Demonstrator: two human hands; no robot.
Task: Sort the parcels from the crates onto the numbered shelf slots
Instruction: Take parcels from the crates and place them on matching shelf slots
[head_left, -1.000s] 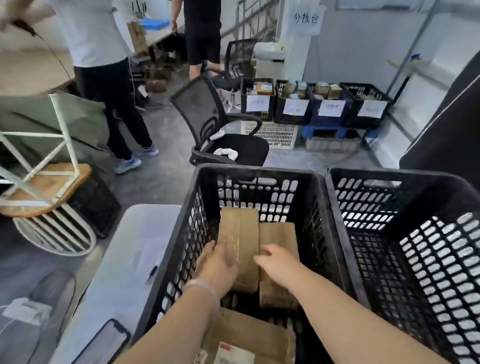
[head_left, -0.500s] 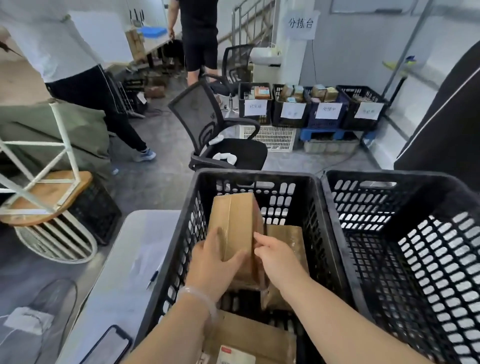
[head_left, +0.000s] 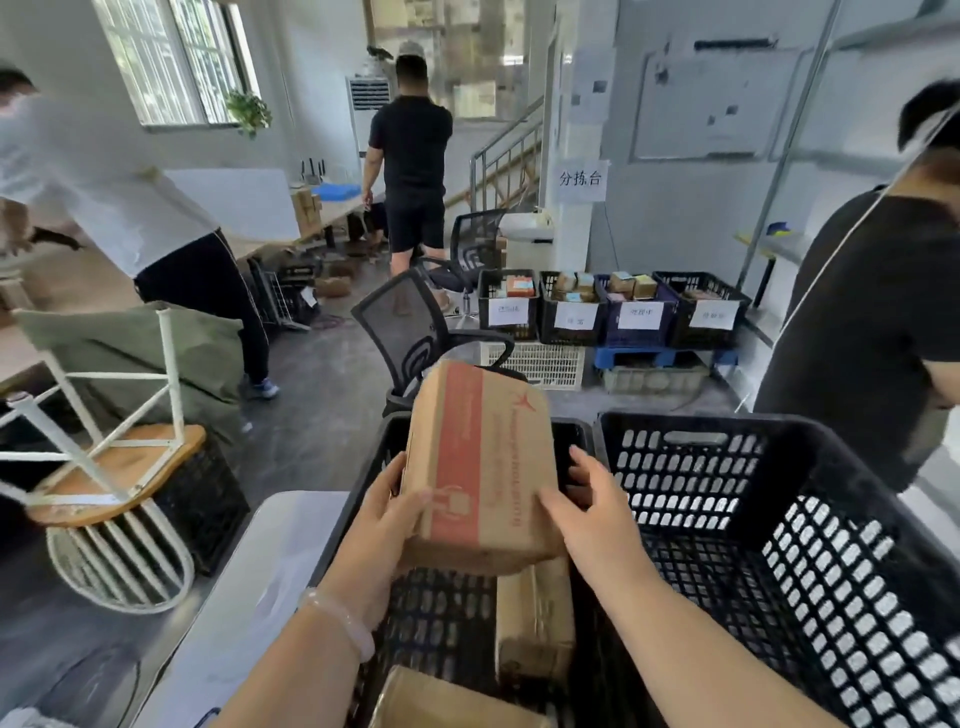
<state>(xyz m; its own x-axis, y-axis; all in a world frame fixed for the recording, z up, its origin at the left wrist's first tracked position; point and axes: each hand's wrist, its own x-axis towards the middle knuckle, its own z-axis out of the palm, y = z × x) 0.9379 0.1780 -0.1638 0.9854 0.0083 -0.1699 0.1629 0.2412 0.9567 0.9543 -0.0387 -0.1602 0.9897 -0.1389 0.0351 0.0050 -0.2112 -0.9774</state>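
A brown cardboard parcel (head_left: 478, 462) with a red stripe is lifted above the left black crate (head_left: 340, 525). My left hand (head_left: 382, 540) grips its lower left side and my right hand (head_left: 592, 514) holds its right side. Two more brown parcels stay inside that crate: one (head_left: 535, 618) just under the lifted box, another (head_left: 452, 701) at the near edge. The right black crate (head_left: 779, 519) shows no parcels inside. No numbered shelf slots are in view.
A white table (head_left: 249, 597) lies left of the crates. A black mesh office chair (head_left: 410, 338) stands right behind them. Several labelled crates (head_left: 613, 309) sit on the floor by the far wall. Three people stand around; an overturned stool (head_left: 104, 457) rests at left.
Both hands took hold of the parcel lying in the left crate, tipped it up and raised it out. My head lifted, so more of the room shows.
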